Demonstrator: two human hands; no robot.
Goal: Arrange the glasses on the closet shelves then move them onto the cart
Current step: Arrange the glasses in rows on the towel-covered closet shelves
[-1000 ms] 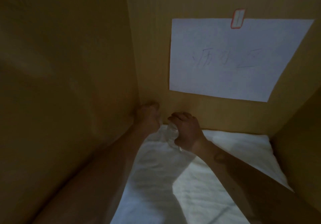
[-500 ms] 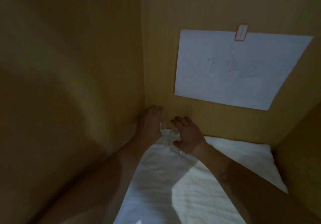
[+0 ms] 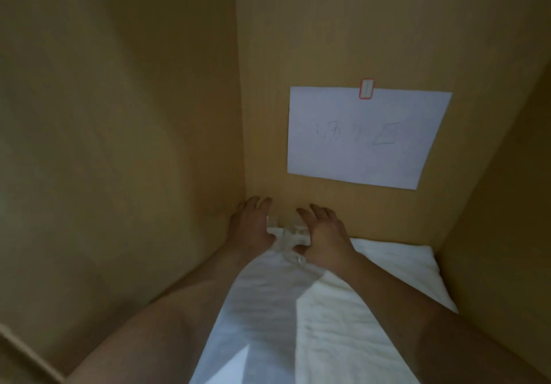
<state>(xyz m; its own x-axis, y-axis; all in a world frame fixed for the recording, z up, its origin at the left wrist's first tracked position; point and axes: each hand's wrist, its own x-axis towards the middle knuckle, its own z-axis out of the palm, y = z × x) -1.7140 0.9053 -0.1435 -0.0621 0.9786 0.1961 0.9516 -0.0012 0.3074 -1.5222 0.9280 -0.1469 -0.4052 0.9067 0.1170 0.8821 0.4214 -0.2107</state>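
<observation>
Two clear glasses stand close together in the back left corner of the closet shelf, one [image 3: 272,221] by my left hand and one [image 3: 293,232] by my right. They are faint and partly hidden by my hands. My left hand [image 3: 249,225] lies against the left glass with its fingers stretched towards the back wall. On the right glass's right side, my right hand [image 3: 323,234] has its fingers spread and its thumb beside the glass. Neither hand is curled round a glass.
A white towel [image 3: 372,282] covers the shelf floor. Wooden walls close in at the left [image 3: 119,145], back [image 3: 268,85] and right [image 3: 507,204]. A white paper sheet [image 3: 363,136] with handwriting is taped to the back wall.
My right hand was curled round a glass a second ago and has since opened its fingers. Both hands have pushed a little further into the corner, and the view has tilted up.
</observation>
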